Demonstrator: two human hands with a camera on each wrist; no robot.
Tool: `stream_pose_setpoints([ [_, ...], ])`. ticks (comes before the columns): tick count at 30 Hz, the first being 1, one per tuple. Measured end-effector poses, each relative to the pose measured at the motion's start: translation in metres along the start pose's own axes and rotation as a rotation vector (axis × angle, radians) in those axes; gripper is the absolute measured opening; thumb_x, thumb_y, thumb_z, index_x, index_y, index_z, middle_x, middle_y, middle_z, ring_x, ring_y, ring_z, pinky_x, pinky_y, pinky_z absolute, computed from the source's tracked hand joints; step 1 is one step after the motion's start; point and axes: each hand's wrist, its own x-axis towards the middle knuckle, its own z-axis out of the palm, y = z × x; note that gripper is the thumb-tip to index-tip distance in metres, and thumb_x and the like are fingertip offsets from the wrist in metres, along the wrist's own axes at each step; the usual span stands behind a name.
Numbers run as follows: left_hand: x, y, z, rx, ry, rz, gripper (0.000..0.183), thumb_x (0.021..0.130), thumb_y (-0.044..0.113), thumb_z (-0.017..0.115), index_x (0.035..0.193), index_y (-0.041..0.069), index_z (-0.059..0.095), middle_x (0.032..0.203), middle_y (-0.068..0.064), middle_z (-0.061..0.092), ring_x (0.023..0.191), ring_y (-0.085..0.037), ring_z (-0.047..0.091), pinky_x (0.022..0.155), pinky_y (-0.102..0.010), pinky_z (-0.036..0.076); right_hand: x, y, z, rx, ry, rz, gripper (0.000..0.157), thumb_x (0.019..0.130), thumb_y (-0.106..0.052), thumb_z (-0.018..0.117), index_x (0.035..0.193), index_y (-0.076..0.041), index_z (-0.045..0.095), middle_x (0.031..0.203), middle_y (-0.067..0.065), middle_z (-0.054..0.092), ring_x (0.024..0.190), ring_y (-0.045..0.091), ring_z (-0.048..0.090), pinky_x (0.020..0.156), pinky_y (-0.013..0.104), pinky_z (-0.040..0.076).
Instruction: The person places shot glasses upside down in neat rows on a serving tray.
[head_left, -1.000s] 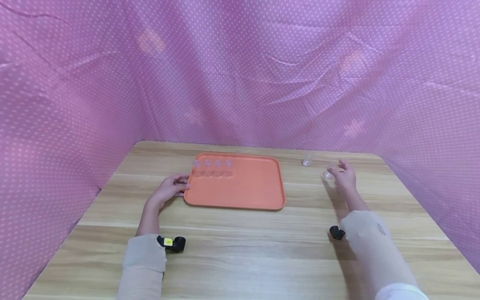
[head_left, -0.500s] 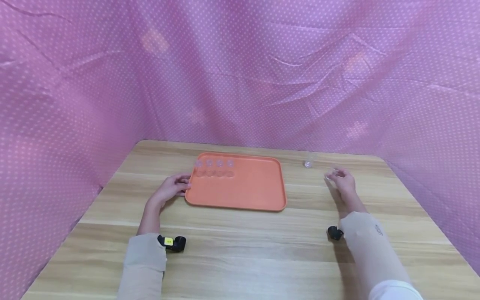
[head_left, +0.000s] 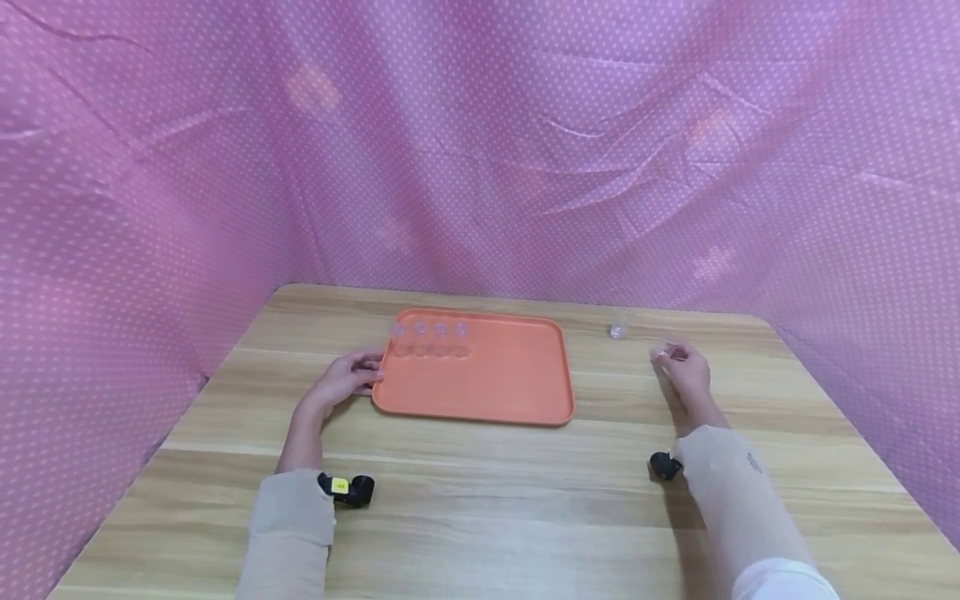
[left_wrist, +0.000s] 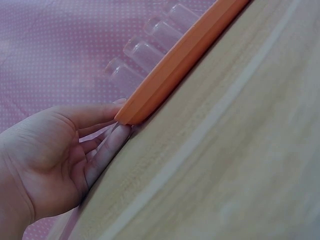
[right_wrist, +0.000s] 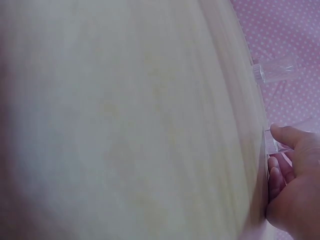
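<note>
My left hand (head_left: 341, 383) pinches the left edge of an orange tray (head_left: 480, 385); in the left wrist view its thumb is at the rim and a finger lies below. Several clear glasses (left_wrist: 142, 54) stand in a row at the tray's back left. To the right of the tray, my right hand (head_left: 688, 373) grips a clear glass (right_wrist: 271, 142) between thumb and fingers, low down near the tabletop. Its fingers partly hide that glass. A second clear glass (head_left: 618, 331) stands upright on the table, behind and left of the right hand.
The wooden table (head_left: 480, 508) extends in front of the tray and between the arms. A pink dotted cloth (head_left: 480, 150) hangs behind the table and along both sides.
The right hand's spread fingers have closed around the glass beside it. The left hand stays at the tray's edge. The whole head view has shifted slightly.
</note>
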Motion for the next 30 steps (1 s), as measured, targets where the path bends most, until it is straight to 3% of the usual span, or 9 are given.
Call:
stream_pose_setpoints([
  [11, -0.001, 0.000, -0.001, 0.011, -0.002, -0.001, 0.049, 0.091, 0.002, 0.052, 0.135, -0.010, 0.033, 0.115, -0.024, 0.046, 0.087, -0.016, 0.057, 0.076, -0.029, 0.053, -0.001, 0.000, 0.001, -0.062, 0.006, -0.024, 0.028, 0.089, -0.011, 0.058, 0.108, 0.008, 0.051, 0.112, 0.026, 0.051, 0.104, 0.034, 0.047, 0.093, 0.041, 0.039],
  [24, -0.001, 0.002, -0.001, 0.056, 0.010, 0.000, 0.050, 0.091, 0.004, 0.054, 0.135, -0.008, 0.035, 0.115, -0.023, 0.046, 0.089, -0.020, 0.056, 0.075, -0.030, 0.053, -0.003, -0.015, -0.002, -0.096, -0.096, -0.025, 0.038, 0.088, -0.013, 0.058, 0.118, 0.008, 0.050, 0.111, 0.023, 0.050, 0.100, 0.031, 0.045, 0.084, 0.038, 0.040],
  [30, 0.000, -0.001, -0.001, 0.041, 0.005, 0.010, 0.050, 0.091, 0.003, 0.053, 0.135, -0.009, 0.034, 0.113, -0.022, 0.046, 0.087, -0.018, 0.056, 0.075, -0.030, 0.053, -0.004, -0.028, -0.003, -0.093, -0.138, -0.014, 0.041, 0.089, -0.015, 0.058, 0.122, 0.007, 0.048, 0.118, 0.024, 0.048, 0.107, 0.035, 0.043, 0.091, 0.043, 0.038],
])
